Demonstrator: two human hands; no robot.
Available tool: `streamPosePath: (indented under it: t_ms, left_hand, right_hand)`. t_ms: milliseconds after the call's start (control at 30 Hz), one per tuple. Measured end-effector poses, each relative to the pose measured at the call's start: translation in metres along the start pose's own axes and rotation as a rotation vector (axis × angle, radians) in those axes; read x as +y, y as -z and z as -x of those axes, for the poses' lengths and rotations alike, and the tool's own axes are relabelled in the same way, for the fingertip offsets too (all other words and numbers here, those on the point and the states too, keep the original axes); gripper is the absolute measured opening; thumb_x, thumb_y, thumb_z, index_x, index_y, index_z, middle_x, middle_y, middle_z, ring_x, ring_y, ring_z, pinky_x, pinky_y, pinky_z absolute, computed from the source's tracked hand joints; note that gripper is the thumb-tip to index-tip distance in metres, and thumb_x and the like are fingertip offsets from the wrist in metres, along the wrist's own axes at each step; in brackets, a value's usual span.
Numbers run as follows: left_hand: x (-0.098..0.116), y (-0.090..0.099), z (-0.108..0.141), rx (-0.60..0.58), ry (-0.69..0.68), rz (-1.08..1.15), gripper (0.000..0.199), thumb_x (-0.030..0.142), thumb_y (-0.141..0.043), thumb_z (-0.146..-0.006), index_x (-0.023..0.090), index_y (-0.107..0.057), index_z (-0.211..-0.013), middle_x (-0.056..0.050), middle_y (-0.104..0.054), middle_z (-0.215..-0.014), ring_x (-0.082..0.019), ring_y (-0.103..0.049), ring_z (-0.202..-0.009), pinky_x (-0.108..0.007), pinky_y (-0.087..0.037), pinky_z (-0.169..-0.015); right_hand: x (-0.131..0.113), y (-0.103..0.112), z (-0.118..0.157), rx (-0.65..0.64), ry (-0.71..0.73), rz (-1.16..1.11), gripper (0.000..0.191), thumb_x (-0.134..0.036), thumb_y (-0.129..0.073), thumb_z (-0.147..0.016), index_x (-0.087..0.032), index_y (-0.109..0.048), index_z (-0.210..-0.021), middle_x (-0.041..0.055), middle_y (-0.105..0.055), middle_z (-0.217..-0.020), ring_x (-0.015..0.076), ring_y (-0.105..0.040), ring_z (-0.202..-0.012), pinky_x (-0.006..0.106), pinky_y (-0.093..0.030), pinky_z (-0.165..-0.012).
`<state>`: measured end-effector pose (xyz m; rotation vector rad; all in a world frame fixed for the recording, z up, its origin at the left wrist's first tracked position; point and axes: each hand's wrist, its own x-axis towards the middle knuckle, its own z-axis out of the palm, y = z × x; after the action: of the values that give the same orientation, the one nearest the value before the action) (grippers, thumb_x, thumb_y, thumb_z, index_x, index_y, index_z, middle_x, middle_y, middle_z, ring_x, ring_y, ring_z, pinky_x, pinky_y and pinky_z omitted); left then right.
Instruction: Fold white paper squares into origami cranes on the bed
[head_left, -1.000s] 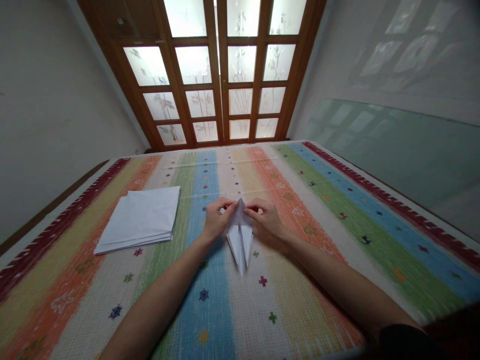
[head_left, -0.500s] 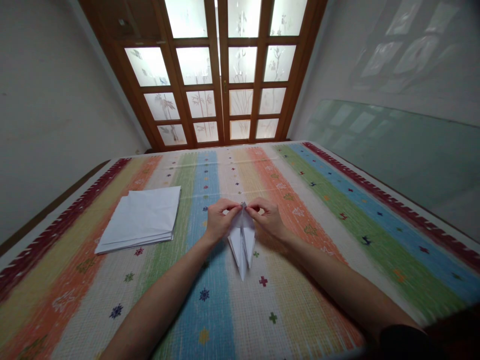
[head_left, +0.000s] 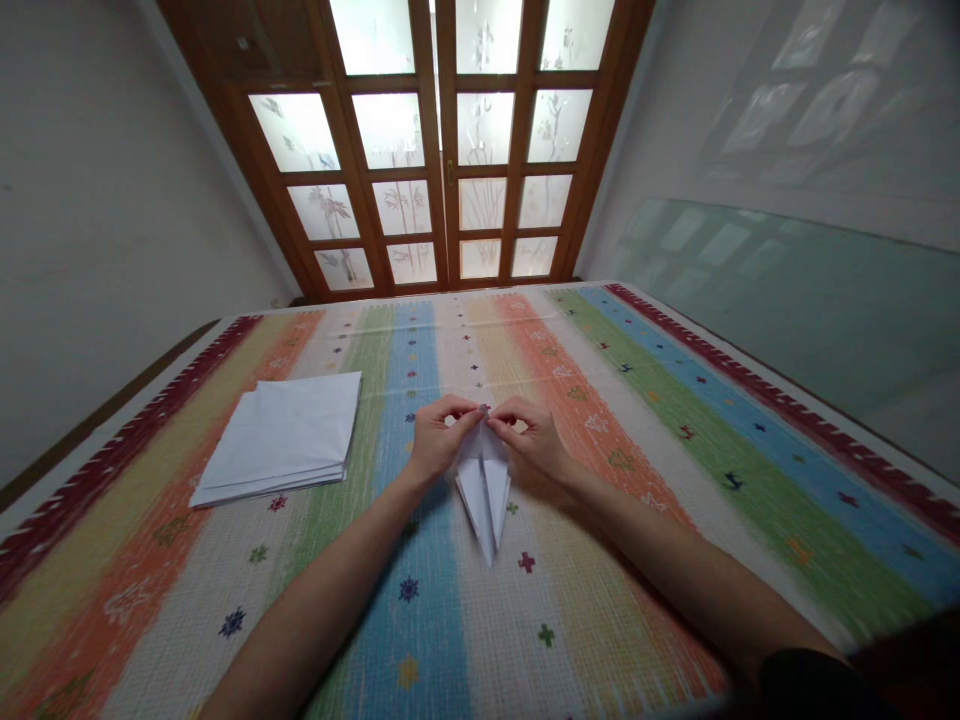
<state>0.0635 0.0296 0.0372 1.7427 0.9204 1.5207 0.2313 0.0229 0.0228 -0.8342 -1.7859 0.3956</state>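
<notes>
A folded white paper, narrow and pointed toward me, is at the middle of the table with a crease or slit running down its length. My left hand pinches its far tip from the left, thumb and index finger pressed together. From the right, my right hand pinches the same tip, so the fingertips of both hands nearly meet there. The fingers cover most of that far tip. The paper's near point hangs free over the cloth.
On the left lies a stack of white paper sheets. A striped, patterned tablecloth covers the table. Glass-paned wooden doors stand beyond the far edge, and a pale green glass panel is along the right wall.
The fingertips have drawn slightly closer over the far tip, hiding more of it. The paper's near point has shifted a little to the right and toward me.
</notes>
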Motion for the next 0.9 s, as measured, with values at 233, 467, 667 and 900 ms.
streamPosePath:
  t_ms: [233,467,667,900]
  left_hand:
    - [0.0033,0.0001,0.0007,-0.03,0.013,0.029,0.013,0.03,-0.069,-0.075,0.019,-0.071,-0.067,-0.002,-0.069,-0.067,-0.013,-0.058,-0.063,-0.025,-0.045,-0.063]
    - [0.0024,-0.0016,0.0014,-0.021,0.044,0.035,0.013,0.031,-0.066,-0.077,0.019,-0.071,-0.073,-0.003,-0.07,-0.072,-0.013,-0.059,-0.065,-0.026,-0.047,-0.065]
    - [0.0062,-0.0014,0.0031,-0.016,0.004,-0.013,0.017,0.032,-0.064,-0.079,0.018,-0.069,-0.071,-0.002,-0.068,-0.071,-0.013,-0.058,-0.066,-0.026,-0.047,-0.066]
    - [0.0102,-0.0007,0.0027,-0.047,-0.068,-0.028,0.014,0.031,-0.067,-0.08,0.019,-0.07,-0.075,-0.003,-0.071,-0.075,-0.014,-0.061,-0.069,-0.026,-0.047,-0.067]
  right_hand:
    - [-0.0031,-0.0004,0.0003,0.005,-0.018,-0.012,0.024,-0.035,-0.057,-0.089,-0.02,-0.068,-0.074,0.0025,-0.067,-0.069,0.0143,-0.059,-0.064,0.026,-0.045,-0.06]
    - [-0.0051,0.001,0.0006,-0.002,0.016,0.025,0.021,-0.032,-0.058,-0.088,-0.021,-0.067,-0.073,0.0032,-0.067,-0.07,0.0157,-0.061,-0.067,0.028,-0.046,-0.062]
    - [-0.0057,-0.0006,0.0019,-0.005,0.019,0.04,0.02,-0.033,-0.057,-0.088,-0.021,-0.068,-0.076,0.0036,-0.068,-0.072,0.0161,-0.061,-0.068,0.028,-0.047,-0.062]
    - [-0.0026,-0.0024,0.0046,0.055,0.068,0.086,0.013,-0.025,-0.058,-0.088,-0.021,-0.069,-0.082,0.0041,-0.069,-0.075,0.0169,-0.062,-0.07,0.029,-0.047,-0.066]
